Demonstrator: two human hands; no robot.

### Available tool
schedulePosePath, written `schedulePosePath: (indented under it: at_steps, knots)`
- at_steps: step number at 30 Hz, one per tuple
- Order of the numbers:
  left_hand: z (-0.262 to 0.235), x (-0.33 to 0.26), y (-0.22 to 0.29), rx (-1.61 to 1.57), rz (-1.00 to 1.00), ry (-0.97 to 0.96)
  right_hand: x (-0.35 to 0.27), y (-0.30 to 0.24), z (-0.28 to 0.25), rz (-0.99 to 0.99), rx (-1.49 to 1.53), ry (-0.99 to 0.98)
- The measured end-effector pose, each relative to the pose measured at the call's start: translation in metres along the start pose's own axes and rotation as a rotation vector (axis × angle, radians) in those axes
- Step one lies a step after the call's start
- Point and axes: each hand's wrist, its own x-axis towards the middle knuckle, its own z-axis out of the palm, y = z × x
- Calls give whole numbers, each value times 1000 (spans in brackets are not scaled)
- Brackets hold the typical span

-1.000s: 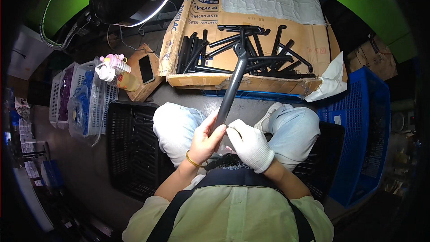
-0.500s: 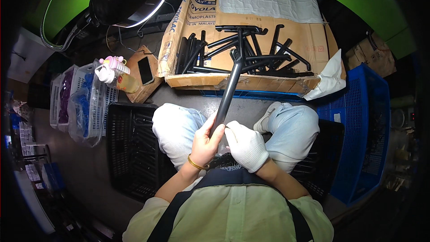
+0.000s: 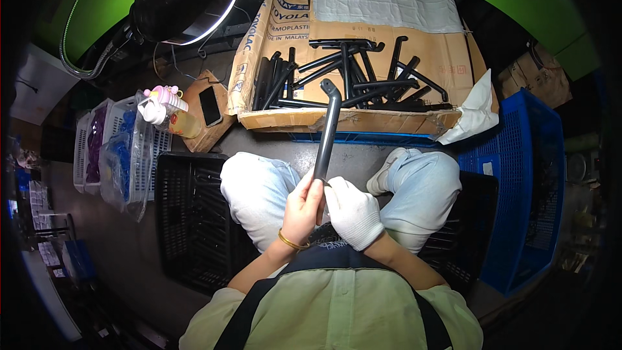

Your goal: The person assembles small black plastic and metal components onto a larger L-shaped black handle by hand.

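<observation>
My bare left hand (image 3: 304, 210), with a gold-coloured bracelet at the wrist, is wrapped round the lower part of a black tube (image 3: 326, 136). The tube points away from me, and its far end is bent and has a small hole. My right hand (image 3: 352, 210), in a white knitted glove, is closed against the tube's right side near the lower end; what its fingertips pinch is hidden. Beyond the tube's tip, many similar black tubes (image 3: 382, 83) lie in a pile inside an open cardboard box (image 3: 363, 119).
Black crates (image 3: 170, 220) with dark parts stand beside both my legs. Blue crates (image 3: 502, 156) rise at the right. On the left are a wooden stool (image 3: 217, 120) with a phone (image 3: 209, 105), bottles (image 3: 170, 117), white baskets (image 3: 139, 175) and a lit black lamp (image 3: 178, 0).
The tube has turned about its length, so its bent end now faces differently, and its tip has moved slightly left and toward me. Both hands stay close together at its lower end.
</observation>
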Motion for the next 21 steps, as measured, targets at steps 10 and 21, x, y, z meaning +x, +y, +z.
schedulePosePath:
  at_steps: [10,21]
  knots:
    - [13,-1,2,-13,60,80,21,6,-2,366,924,104]
    - [1,23,6,-335,-62,-248,27,9,-12,392,1118,20]
